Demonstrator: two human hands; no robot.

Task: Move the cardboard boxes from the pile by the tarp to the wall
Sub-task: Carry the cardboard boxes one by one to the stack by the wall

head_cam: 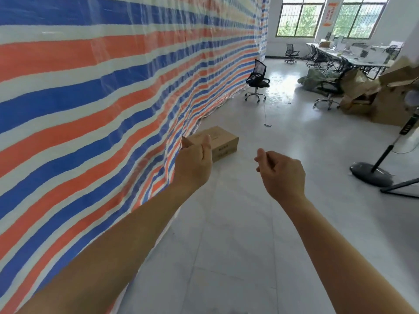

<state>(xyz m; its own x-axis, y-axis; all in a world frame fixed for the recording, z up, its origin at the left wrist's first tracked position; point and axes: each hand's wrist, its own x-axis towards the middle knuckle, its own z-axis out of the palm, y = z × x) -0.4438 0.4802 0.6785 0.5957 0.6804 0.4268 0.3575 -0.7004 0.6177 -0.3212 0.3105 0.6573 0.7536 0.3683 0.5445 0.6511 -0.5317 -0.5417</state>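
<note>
Extending forward, the left hand (195, 164) has relaxed fingers and a spread thumb and holds nothing. It overlaps the near left corner of the cardboard box (223, 141); whether it touches the box cannot be told. The right hand (282, 173), further right and apart from the box, has loosely curled fingers and is empty. The closed brown box, faintly printed on top and side, lies flat on the pale floor (238, 234) at the foot of the striped tarp (90, 87) on the left. Far right, crumpled cardboard (374, 98) is heaped.
</note>
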